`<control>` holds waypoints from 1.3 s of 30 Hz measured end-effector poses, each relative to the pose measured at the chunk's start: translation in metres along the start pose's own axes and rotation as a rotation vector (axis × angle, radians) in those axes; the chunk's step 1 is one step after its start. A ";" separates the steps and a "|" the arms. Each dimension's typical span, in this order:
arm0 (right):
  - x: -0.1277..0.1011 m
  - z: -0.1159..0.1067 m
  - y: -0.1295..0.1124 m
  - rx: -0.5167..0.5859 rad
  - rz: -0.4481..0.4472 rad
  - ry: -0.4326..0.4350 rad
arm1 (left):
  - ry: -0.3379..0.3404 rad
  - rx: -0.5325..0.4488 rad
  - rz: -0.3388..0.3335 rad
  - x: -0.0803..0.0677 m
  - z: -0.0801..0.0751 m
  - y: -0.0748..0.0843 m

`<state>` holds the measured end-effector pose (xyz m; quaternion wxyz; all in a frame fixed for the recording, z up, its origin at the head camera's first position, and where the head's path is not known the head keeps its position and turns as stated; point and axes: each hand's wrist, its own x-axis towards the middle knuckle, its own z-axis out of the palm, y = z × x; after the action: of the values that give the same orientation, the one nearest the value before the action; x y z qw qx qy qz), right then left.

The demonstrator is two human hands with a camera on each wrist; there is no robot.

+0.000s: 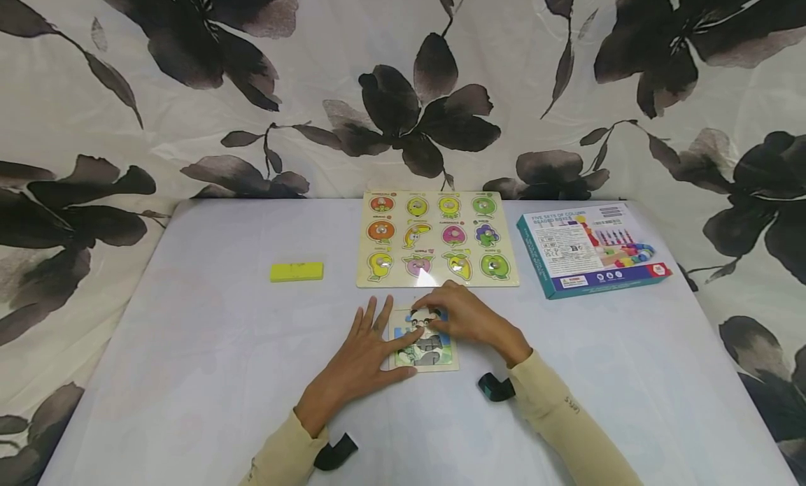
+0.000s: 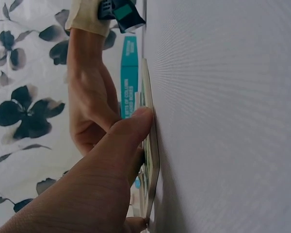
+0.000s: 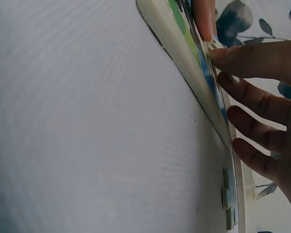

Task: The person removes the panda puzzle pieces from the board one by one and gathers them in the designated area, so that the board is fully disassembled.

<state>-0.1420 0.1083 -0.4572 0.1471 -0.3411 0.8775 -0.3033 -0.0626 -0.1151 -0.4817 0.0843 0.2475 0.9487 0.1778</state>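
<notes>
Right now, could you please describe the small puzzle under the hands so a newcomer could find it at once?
On the white table, look just in front of the big peg board of round fruit pieces. The puzzle lies there, the left hand flat on it and the right hand at its top edge. Unlike its neighbours, it is small and shows a panda.
</notes>
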 end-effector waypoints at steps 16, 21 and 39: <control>0.000 -0.002 0.003 0.071 0.036 0.031 | 0.000 -0.012 0.001 -0.001 -0.002 0.001; -0.003 -0.006 0.002 0.140 0.053 0.053 | 0.002 -0.011 0.001 -0.001 -0.001 0.001; -0.027 -0.032 0.010 0.200 0.113 0.157 | -0.009 -0.019 -0.018 0.001 0.000 0.001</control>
<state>-0.1425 0.1462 -0.4372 0.1281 -0.2499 0.8696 -0.4062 -0.0629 -0.1134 -0.4815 0.0923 0.2390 0.9487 0.1851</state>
